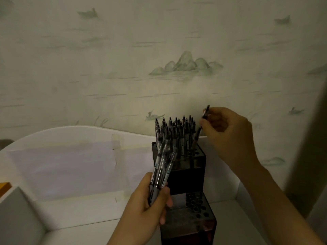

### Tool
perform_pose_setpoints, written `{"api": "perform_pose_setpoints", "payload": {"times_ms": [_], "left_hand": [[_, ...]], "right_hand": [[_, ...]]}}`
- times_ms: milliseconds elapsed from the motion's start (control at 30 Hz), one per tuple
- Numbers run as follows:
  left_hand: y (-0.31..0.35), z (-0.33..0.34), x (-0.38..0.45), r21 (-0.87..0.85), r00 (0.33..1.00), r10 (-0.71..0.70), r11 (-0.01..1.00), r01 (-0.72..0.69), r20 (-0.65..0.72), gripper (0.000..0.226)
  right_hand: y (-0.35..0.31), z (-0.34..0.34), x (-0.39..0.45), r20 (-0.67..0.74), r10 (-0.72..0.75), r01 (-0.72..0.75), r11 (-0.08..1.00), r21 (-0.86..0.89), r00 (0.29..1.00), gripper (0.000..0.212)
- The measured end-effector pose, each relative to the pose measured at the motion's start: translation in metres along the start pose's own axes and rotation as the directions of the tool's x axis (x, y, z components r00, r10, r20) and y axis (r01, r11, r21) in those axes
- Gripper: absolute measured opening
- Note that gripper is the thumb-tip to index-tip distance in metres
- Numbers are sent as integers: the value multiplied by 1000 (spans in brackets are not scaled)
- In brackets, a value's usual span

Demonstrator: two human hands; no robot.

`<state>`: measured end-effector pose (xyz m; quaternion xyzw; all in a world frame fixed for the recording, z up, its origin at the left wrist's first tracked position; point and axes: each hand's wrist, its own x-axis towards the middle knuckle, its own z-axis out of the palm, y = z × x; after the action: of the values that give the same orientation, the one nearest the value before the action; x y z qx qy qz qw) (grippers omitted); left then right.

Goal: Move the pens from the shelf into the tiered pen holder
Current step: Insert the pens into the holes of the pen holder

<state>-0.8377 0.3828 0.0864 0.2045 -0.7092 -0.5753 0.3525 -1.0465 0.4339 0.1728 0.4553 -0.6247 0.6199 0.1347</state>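
A dark tiered pen holder (187, 175) stands on the white shelf, its upper tier packed with several upright pens (177, 133). Its lower front tier (194, 206) shows open round holes with nothing in them. My left hand (146, 206) grips a bundle of several pens (162, 167) that slant up toward the upper tier. My right hand (228, 133) pinches a single pen (203, 121) at the upper tier's right edge, tip pointing down toward the holes.
The white shelf (85, 209) has a curved back panel (70, 156) with a taped sheet. A grey box (17, 218) sits at the lower left, with an orange item (4, 188) beside it. Patterned wallpaper rises behind.
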Motion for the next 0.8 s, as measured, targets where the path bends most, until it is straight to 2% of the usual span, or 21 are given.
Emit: {"api": "perform_pose_setpoints", "payload": {"times_ms": [300,500,700,800], "left_hand": [[-1,-2,4,-43,1000,-11,999,11,-7,27],[-2,-2,4,-52,1000,-16,999,15,-8,28],[-3,-2,3,-67,1000,-23,997,24,1,25],[-3,-1,3,-78,999,-32,996,32,5,12]], "right_hand": [[14,14,-1,87,-24,29,998,-54,996,27],[26,24,-9,243,41,-12,992,-122,969,28],[30,25,-14,205,94,-84,995,-56,974,26],[31,25,-16,178,126,-125,992,-16,976,25]]}}
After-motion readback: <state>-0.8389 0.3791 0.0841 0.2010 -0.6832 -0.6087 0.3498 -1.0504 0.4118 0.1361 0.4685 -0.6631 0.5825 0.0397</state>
